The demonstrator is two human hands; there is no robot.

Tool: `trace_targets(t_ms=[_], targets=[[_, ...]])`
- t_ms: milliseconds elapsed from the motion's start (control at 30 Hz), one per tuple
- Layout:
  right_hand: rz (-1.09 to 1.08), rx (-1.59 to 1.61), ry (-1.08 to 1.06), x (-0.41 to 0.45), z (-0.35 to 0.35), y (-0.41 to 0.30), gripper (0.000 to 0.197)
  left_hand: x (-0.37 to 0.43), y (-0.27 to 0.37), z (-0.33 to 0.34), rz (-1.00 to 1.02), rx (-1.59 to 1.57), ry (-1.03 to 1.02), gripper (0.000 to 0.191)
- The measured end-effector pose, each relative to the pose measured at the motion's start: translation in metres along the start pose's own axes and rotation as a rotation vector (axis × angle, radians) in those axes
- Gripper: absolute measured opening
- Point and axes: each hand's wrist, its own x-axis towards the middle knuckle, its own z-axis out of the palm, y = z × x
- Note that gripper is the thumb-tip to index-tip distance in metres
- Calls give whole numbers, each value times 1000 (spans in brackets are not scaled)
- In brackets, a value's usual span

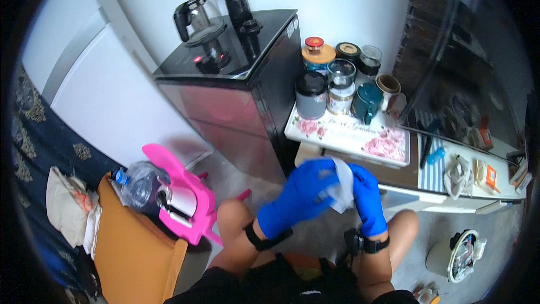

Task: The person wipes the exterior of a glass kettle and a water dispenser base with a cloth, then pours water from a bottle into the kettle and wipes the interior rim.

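Note:
Both my hands wear blue gloves and meet in front of the low cabinet, near the tray's front edge. My left hand curls around a crumpled white cloth or tissue. My right hand grips the same piece from its other side. Motion blur and my fingers hide whether anything is wrapped inside. Just beyond my hands is a white tray with printed roses. On it stand a grey canister with a black lid, a dark teal lidded mug, a glass cup and several jars.
Left of the tray stands a black tea-bar cabinet with a glass kettle on top. A pink children's chair and an orange-brown box are at my left. A television and a waste bin are at right.

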Motion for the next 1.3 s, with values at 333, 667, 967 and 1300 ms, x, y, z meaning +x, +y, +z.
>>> trace_targets(t_ms=[333, 667, 967, 1300], targets=[[717, 70, -157, 23, 21, -22, 44, -41, -59, 33, -439, -272, -218, 50], [706, -440, -414, 55, 62, -157, 76, 12, 13, -57, -270, -185, -243, 35], [740, -599, -571, 82, 120, -319, 33, 96, 64, -259, -493, -620, -283, 47], [219, -1100, 2, 196, 171, -332, 32, 43, 44, -415, -723, -100, -124, 37]])
